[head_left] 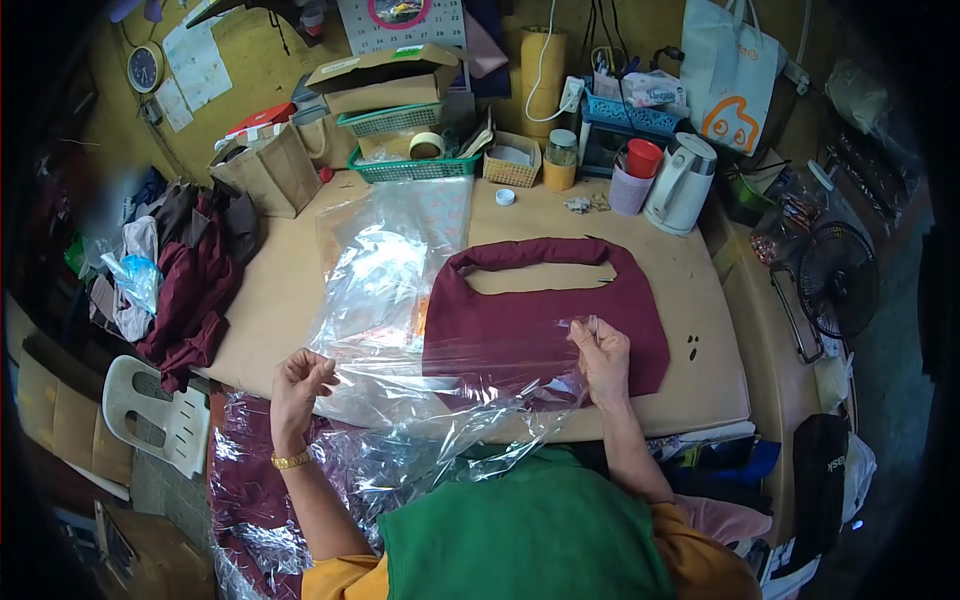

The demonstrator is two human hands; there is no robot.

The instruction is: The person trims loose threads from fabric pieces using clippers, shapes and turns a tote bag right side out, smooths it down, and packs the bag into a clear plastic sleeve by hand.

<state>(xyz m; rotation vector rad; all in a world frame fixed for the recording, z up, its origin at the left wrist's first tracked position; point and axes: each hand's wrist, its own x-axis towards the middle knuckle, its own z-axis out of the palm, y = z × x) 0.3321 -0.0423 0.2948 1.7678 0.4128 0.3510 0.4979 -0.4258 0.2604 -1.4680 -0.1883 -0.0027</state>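
Observation:
A clear plastic bag (450,375) is stretched between my two hands over the table's front edge. My left hand (303,382), with a gold watch at the wrist, pinches its left end. Its right end is pinched by my right hand (601,358), above the lower right part of a maroon cloth bag (545,315). The cloth bag lies flat on the table (700,385), its handle toward the back, and shows through the plastic. More clear plastic bags (380,265) lie in a stack to its left.
Maroon clothes (195,270) are heaped at the left, above a white stool (155,415). Along the back stand a paper bag (265,175), a green basket (415,168), a jar (560,160) and a kettle (680,185). Plastic-wrapped maroon items (245,490) lie below the table's front edge.

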